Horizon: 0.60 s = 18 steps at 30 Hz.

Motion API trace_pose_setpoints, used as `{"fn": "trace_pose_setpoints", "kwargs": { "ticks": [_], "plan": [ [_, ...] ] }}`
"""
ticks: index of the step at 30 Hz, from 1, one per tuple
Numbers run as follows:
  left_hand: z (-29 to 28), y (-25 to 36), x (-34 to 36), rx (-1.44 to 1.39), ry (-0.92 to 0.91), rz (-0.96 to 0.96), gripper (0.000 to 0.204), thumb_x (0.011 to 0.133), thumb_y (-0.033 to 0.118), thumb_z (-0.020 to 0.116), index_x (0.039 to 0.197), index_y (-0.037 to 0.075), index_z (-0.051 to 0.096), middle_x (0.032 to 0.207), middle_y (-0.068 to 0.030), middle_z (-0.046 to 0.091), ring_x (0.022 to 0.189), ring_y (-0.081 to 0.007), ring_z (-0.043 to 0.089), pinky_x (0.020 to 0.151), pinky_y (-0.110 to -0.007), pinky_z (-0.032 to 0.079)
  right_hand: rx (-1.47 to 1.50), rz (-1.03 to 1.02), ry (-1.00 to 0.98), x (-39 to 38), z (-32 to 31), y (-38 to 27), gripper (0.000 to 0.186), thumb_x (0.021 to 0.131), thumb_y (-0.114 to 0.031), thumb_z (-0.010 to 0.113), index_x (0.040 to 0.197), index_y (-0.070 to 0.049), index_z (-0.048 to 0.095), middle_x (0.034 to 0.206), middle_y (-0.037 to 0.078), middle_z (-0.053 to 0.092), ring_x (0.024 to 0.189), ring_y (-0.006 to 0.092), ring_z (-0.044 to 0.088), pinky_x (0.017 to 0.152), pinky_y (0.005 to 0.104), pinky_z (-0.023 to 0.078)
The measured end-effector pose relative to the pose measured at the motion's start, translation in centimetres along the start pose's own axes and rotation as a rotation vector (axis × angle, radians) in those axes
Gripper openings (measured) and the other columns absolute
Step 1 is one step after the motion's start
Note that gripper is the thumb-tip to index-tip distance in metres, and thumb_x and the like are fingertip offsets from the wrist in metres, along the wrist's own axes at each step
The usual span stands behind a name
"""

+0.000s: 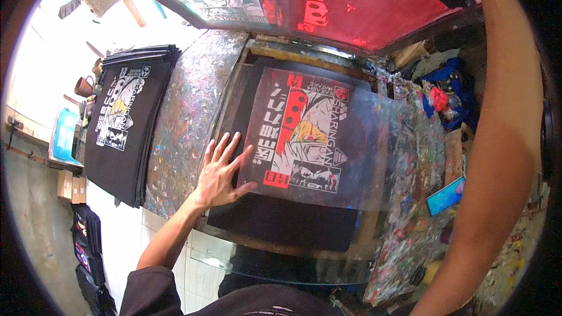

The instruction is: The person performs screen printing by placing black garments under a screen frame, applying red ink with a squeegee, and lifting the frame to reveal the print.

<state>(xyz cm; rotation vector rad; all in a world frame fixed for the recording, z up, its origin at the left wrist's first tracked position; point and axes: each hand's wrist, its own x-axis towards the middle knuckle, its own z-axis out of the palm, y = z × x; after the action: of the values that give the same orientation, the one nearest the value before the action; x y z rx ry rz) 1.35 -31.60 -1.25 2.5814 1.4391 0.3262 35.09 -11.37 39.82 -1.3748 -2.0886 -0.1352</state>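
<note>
My left hand lies with fingers spread at the left edge of a clear plastic sheet. Its fingertips touch the sheet's edge and the dark surface beside it. Under the sheet lies a black fabric panel on the printing table; a red, white and yellow cartoon design shows in the sheet's area. My right forearm reaches up along the right side, and its hand is out of the picture. Tilted up above the far end of the table is a framed printing screen with red ink on its mesh.
A stack of printed black fabric panels sits to the left, beside a paint-stained board. On the right are a blue phone-like object and a red crumpled thing. Small cardboard boxes stand at far left.
</note>
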Motion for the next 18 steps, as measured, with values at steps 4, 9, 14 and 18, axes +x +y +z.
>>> {"fn": "trace_pose_setpoints", "kwargs": {
  "ticks": [4,9,14,18],
  "plan": [
    [0.00,-0.09,-0.10,0.009,-0.003,0.001,0.092,0.085,0.062,0.071,0.160,0.020,0.040,0.165,-0.0249,0.030,0.154,-0.0440,0.026,0.125,-0.060,0.015,-0.005,0.017,-0.007,0.08,-0.22,-0.23,0.066,0.096,-0.055,0.061,0.134,-0.001,0.067,0.143,0.023,0.061,0.131,0.0322,0.058,0.113,0.0394,0.041],
    [0.27,-0.17,-0.21,-0.009,0.010,-0.013,0.091,0.085,0.067,0.068,0.159,0.019,0.043,0.166,-0.0250,0.030,0.153,-0.0454,0.027,0.125,-0.060,0.016,-0.012,0.042,-0.014,-0.06,-0.26,-0.58,0.067,0.096,-0.056,0.061,0.134,-0.001,0.067,0.143,0.023,0.061,0.131,0.0326,0.058,0.113,0.0395,0.041],
    [0.43,-0.21,-0.36,0.003,0.029,-0.020,0.092,0.085,0.069,0.068,0.158,0.019,0.044,0.165,-0.0247,0.031,0.153,-0.0448,0.028,0.124,-0.060,0.017,-0.013,0.060,-0.017,-0.10,-0.40,-0.74,0.069,0.096,-0.057,0.061,0.134,0.000,0.067,0.143,0.024,0.061,0.131,0.0330,0.058,0.113,0.0397,0.041],
    [0.30,-0.15,-0.39,0.007,0.037,-0.023,0.092,0.085,0.069,0.068,0.158,0.019,0.043,0.166,-0.0247,0.031,0.153,-0.0449,0.028,0.124,-0.060,0.017,-0.013,0.070,-0.021,0.11,-0.35,-0.98,0.070,0.096,-0.057,0.061,0.134,0.001,0.066,0.142,0.024,0.061,0.131,0.0333,0.059,0.113,0.0398,0.042]
  ]
}}
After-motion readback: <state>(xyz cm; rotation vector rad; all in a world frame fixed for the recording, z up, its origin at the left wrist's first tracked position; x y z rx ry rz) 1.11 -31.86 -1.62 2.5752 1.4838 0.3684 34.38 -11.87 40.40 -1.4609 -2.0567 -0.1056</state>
